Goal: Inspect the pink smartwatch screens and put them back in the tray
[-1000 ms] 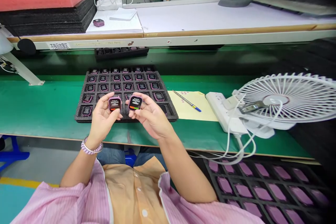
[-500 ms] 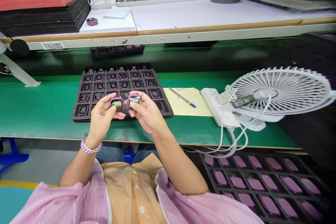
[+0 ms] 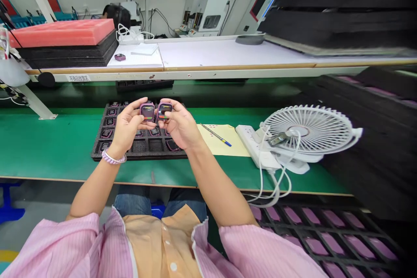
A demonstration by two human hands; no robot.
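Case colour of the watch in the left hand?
Pink-purple plastic smartwatch case; head view.

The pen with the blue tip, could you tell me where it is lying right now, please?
In the head view the pen lies slantwise on the yellow paper, on the green bench, between the black foam tray and the white power strip, just beyond the right hand.
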